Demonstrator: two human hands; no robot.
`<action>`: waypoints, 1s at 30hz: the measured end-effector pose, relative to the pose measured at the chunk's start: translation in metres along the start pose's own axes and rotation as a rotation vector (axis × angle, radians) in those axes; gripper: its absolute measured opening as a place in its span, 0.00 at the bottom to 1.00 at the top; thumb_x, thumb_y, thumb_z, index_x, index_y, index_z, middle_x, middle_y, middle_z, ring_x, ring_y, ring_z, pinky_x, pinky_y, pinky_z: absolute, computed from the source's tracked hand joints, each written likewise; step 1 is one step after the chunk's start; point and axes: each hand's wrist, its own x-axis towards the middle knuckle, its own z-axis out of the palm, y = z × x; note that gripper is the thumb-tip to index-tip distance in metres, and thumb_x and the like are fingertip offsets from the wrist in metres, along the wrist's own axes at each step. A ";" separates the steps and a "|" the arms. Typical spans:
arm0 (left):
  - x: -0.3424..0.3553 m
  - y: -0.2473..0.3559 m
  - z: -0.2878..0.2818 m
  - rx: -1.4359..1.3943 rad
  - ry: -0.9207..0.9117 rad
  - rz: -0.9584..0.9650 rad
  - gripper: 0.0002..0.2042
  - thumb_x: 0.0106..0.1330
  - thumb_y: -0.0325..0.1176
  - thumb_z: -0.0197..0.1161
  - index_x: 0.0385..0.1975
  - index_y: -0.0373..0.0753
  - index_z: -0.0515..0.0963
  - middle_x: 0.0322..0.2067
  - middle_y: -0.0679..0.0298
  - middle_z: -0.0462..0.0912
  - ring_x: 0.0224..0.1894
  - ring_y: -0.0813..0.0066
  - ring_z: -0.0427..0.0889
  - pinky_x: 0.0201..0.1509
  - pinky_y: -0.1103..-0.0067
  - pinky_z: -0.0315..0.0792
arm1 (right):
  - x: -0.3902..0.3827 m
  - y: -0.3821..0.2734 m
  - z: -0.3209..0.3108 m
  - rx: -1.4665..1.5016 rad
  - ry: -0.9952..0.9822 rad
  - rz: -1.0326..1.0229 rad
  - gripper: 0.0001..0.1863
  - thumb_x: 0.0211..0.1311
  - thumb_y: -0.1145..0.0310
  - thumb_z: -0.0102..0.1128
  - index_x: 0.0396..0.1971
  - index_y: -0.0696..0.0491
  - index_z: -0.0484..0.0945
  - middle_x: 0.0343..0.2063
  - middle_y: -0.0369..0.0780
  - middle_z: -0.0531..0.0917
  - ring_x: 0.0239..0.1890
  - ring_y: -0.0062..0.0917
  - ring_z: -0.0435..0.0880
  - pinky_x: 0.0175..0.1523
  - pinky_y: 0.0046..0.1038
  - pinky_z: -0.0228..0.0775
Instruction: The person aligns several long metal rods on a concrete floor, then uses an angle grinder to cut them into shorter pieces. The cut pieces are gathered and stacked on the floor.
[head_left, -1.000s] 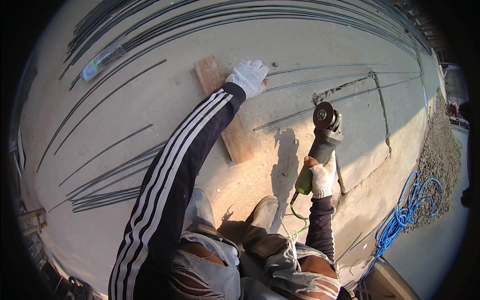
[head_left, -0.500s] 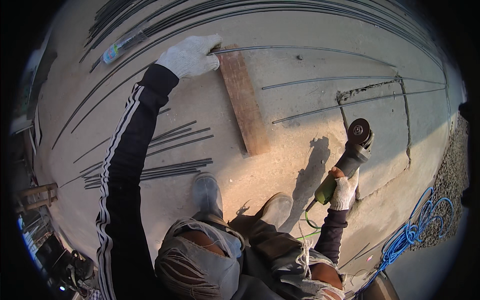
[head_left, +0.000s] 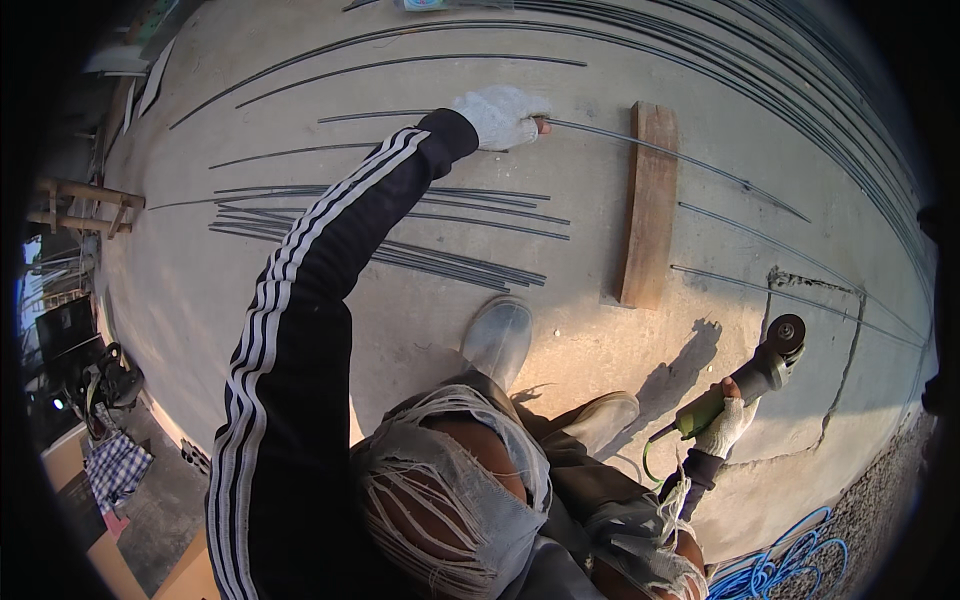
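My gloved left hand (head_left: 500, 122) grips the end of a thin steel rod (head_left: 725, 172), which stretches rightward across a wooden block (head_left: 650, 235) on the concrete floor. My gloved right hand (head_left: 725, 425) holds a green and grey angle grinder (head_left: 745, 385) lower right, its disc (head_left: 785, 333) facing up. Several cut rods (head_left: 500, 230) lie below my left hand, partly behind my striped sleeve. Two other loose rods (head_left: 760, 282) lie to the right of the block. My booted feet and knees in torn jeans show below.
Long rods (head_left: 700, 50) run along the top, beside a plastic bottle (head_left: 440, 4). A wooden frame (head_left: 85, 195) stands at left, above dark items and checked cloth (head_left: 115, 465). Blue hose (head_left: 780, 560) and gravel (head_left: 870, 490) lie lower right; a cracked outline (head_left: 855, 360) marks the floor.
My left hand has taken the rod and moved left past the wooden block with it. The camera view has turned leftward; the grinder remains in my right hand.
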 end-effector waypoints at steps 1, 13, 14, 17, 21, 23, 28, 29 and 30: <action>-0.023 -0.029 -0.010 0.065 0.029 0.030 0.16 0.76 0.43 0.58 0.55 0.41 0.81 0.47 0.50 0.87 0.52 0.47 0.84 0.54 0.62 0.78 | -0.004 -0.001 -0.001 -0.018 0.011 0.010 0.28 0.55 0.74 0.75 0.56 0.56 0.75 0.35 0.39 0.83 0.30 0.30 0.85 0.38 0.32 0.80; -0.184 -0.254 -0.029 0.799 0.087 -0.726 0.21 0.65 0.38 0.67 0.58 0.52 0.76 0.59 0.64 0.79 0.61 0.56 0.81 0.61 0.50 0.75 | -0.012 -0.016 0.020 -0.033 0.009 0.025 0.25 0.55 0.75 0.74 0.53 0.55 0.75 0.34 0.38 0.83 0.31 0.28 0.86 0.38 0.30 0.80; -0.177 -0.249 -0.024 0.795 0.098 -0.742 0.21 0.65 0.37 0.67 0.59 0.53 0.75 0.60 0.64 0.78 0.62 0.57 0.81 0.60 0.52 0.75 | -0.014 -0.018 0.021 -0.034 -0.006 0.025 0.26 0.55 0.75 0.74 0.54 0.56 0.75 0.35 0.37 0.83 0.32 0.26 0.85 0.38 0.29 0.79; -0.148 -0.215 -0.009 0.640 0.196 -0.554 0.21 0.62 0.35 0.68 0.57 0.50 0.76 0.55 0.60 0.79 0.60 0.55 0.82 0.59 0.54 0.77 | -0.013 -0.019 0.027 -0.092 0.038 -0.030 0.25 0.56 0.75 0.71 0.54 0.55 0.74 0.32 0.39 0.84 0.28 0.31 0.86 0.34 0.32 0.81; -0.106 -0.152 0.029 0.399 0.449 -0.138 0.18 0.63 0.31 0.65 0.53 0.42 0.78 0.49 0.54 0.81 0.54 0.49 0.82 0.54 0.59 0.78 | -0.015 -0.017 0.031 -0.083 0.028 -0.029 0.25 0.57 0.76 0.70 0.56 0.55 0.73 0.32 0.40 0.85 0.29 0.30 0.87 0.35 0.32 0.81; -0.098 -0.121 0.049 0.277 0.510 0.114 0.16 0.65 0.30 0.64 0.53 0.40 0.78 0.46 0.53 0.80 0.50 0.49 0.82 0.53 0.59 0.78 | -0.017 -0.014 0.029 -0.084 0.040 0.013 0.30 0.55 0.78 0.74 0.59 0.56 0.74 0.36 0.37 0.84 0.31 0.25 0.84 0.36 0.27 0.78; -0.103 -0.057 0.095 0.097 0.366 0.209 0.12 0.66 0.28 0.66 0.48 0.38 0.80 0.44 0.54 0.81 0.49 0.51 0.82 0.54 0.63 0.77 | -0.016 -0.005 0.017 -0.082 0.026 0.007 0.29 0.57 0.77 0.72 0.59 0.58 0.74 0.36 0.38 0.85 0.31 0.25 0.84 0.38 0.26 0.78; -0.107 -0.050 0.102 0.077 0.384 0.238 0.12 0.65 0.28 0.67 0.48 0.38 0.80 0.43 0.54 0.82 0.48 0.52 0.82 0.53 0.63 0.77 | -0.016 -0.004 0.014 -0.090 0.020 0.012 0.29 0.57 0.76 0.72 0.59 0.58 0.74 0.36 0.38 0.85 0.31 0.25 0.84 0.38 0.26 0.77; -0.108 -0.044 0.111 0.051 0.408 0.269 0.12 0.64 0.28 0.68 0.47 0.38 0.80 0.43 0.55 0.82 0.48 0.52 0.82 0.53 0.63 0.77 | -0.014 -0.003 0.013 -0.090 0.002 0.004 0.29 0.57 0.76 0.72 0.60 0.58 0.74 0.36 0.38 0.85 0.31 0.25 0.84 0.38 0.26 0.77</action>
